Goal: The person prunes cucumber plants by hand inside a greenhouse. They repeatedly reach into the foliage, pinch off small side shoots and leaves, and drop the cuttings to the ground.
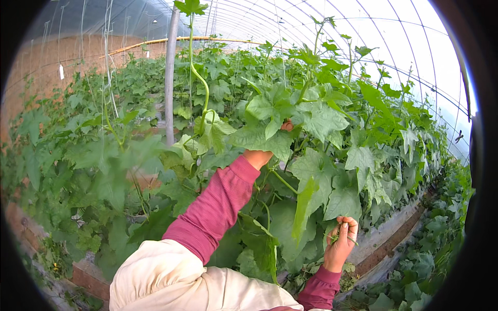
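Observation:
Leafy climbing vines (323,120) with broad lobed leaves rise in front of me. My left hand (287,125) reaches in among them; a large green leaf (264,142) covers most of it, so only the wrist and a bit of finger show. What its fingers do is hidden. Lower right, my right hand (341,241) is closed around small green plant trimmings (333,238), with thumb and fingertips together and a short stem sticking out. Several leaves hang just above and left of it. Both arms have dark pink cuffs.
A grey post (170,77) stands left of centre beside a tall bare vine stem (205,93). White strings (107,58) hang at the left. A low concrete edge (385,241) runs along the row at right, with more plants beyond. Arched greenhouse framing (373,23) spans overhead.

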{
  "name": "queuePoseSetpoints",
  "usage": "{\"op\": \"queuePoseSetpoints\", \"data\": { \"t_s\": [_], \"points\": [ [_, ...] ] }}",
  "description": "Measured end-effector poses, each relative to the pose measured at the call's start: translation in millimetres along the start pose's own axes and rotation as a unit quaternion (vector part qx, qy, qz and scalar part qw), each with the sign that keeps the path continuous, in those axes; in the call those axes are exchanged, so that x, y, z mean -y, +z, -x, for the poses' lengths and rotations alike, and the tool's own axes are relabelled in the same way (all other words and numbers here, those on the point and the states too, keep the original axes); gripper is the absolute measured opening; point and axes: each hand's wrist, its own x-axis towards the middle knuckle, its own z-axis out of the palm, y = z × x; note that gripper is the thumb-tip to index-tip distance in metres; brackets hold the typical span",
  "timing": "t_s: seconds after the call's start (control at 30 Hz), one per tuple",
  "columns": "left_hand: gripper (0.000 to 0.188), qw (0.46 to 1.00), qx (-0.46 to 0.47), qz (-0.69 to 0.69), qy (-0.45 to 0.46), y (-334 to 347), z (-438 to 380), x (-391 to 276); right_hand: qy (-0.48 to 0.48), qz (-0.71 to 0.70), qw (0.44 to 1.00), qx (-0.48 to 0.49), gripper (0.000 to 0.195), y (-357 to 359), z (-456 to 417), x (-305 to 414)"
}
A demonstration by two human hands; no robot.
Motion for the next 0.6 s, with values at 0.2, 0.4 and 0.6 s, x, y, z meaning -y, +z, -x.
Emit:
{"op": "queuePoseSetpoints", "data": {
  "t_s": [0.2, 0.4, 0.6],
  "points": [
    [0.027, 0.883, -0.084, -0.459, 0.048, -21.2, 33.4, -22.3, 0.075, -0.072, 0.974, 0.203, 0.008, 30.1, 26.6, 32.8],
    [0.031, 0.774, -0.135, -0.608, -0.112, 15.4, 57.5, -50.6, 0.335, -0.054, 0.787, 0.515, 0.015, 90.3, 75.8, 3.8],
    [0.024, 0.841, -0.093, -0.504, -0.170, 16.7, 63.3, -65.4, 0.434, -0.208, 0.867, 0.133, 0.017, 122.3, 50.1, -82.9]
  ]
}}
